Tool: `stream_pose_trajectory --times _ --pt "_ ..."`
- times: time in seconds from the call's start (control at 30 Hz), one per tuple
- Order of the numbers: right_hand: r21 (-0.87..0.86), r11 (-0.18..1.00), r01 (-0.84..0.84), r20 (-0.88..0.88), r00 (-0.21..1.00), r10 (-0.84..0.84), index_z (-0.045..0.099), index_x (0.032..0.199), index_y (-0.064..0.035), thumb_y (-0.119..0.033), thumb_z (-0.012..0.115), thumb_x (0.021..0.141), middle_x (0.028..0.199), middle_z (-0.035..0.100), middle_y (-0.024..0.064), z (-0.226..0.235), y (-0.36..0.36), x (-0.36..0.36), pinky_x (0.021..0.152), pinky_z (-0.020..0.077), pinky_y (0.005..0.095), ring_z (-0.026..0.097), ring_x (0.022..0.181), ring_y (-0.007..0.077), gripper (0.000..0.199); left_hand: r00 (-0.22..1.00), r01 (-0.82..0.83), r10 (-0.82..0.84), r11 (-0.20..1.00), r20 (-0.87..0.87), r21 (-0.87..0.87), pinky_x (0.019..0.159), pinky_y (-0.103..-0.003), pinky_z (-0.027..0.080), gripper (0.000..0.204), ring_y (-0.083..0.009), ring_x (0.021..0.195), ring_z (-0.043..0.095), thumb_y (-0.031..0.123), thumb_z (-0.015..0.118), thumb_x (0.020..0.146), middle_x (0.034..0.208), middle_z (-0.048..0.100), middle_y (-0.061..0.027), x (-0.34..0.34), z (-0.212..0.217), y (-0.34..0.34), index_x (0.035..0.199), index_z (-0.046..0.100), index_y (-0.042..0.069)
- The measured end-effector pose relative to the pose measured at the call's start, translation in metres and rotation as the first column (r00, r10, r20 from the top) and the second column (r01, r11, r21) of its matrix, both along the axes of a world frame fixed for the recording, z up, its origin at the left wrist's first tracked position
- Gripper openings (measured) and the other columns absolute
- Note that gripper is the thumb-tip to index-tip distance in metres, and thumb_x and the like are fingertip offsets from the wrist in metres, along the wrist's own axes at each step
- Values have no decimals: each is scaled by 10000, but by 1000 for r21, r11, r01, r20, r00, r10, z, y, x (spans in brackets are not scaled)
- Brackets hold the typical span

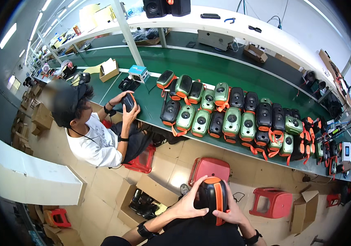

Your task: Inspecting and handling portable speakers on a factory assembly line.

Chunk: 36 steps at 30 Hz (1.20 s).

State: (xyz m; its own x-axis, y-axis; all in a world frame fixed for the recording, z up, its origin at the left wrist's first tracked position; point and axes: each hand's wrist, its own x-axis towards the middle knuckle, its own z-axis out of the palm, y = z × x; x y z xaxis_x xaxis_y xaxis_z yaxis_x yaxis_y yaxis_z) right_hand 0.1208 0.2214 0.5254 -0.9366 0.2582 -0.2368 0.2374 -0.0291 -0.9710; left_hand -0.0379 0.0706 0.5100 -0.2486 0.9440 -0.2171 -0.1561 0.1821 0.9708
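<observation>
Close to my body I hold a black portable speaker (208, 199) with an orange strap or trim band running down it. My left hand (188, 206) wraps its left side, thumb pressed on the lower part. My right hand (234, 212) grips the opposite side, also with its thumb on the body. The speaker's front is turned away from me. Beyond it, many green and black speakers with orange straps, such as a green speaker (231, 121) and a black speaker (264, 117), stand crowded on the green workbench (155, 61).
At the left a seated co-worker (97, 141) holds another dark speaker (129, 102). Red stools (210, 168) stand on the tiled floor, one just past my hands. An opened carton (159, 192) with black parts lies to my left; another carton (305, 211) is at right.
</observation>
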Motion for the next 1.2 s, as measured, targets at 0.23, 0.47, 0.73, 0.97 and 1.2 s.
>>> stream_pose_trajectory --times 0.23,0.47,0.73,0.97,1.2 --pt "-493 868 51 -86 991 -107 102 1511 -42 -484 764 744 1488 291 130 -25 21 -4 1128 243 386 296 1374 230 1105 849 41 70 980 -523 196 1041 -427 379 957 -364 1251 440 291 850 635 1315 432 -208 -8 39 31 1425 372 41" --pt "-310 928 207 -97 964 -247 174 1476 -31 -349 746 769 1394 392 151 -30 11 3 1109 273 389 364 1321 246 963 748 -47 224 957 -625 287 906 -398 457 598 -329 1059 547 169 819 667 1154 529 -184 4 22 23 1179 552 12" --pt "-63 971 231 -55 970 -235 224 1453 -44 -254 741 790 1307 486 157 -28 3 3 1054 358 369 475 1228 241 866 749 -108 293 939 -594 327 881 -391 453 470 -334 1012 551 135 756 710 1098 531 -183 11 -1 25 1094 520 6" --pt "56 967 247 -4 969 -247 236 1447 -39 -256 707 807 1285 507 168 -25 -6 11 1035 381 380 500 1204 247 823 788 -150 349 907 -507 393 766 -362 431 300 -285 847 511 111 693 765 919 501 -139 16 -9 33 964 490 14" --pt "101 939 327 -31 945 -326 245 1457 -85 -246 750 757 1285 524 180 -15 0 14 1010 417 395 535 1190 284 878 901 -225 308 934 -306 278 683 -298 420 102 -182 738 494 2 580 850 864 518 -96 44 -37 6 924 510 -1"
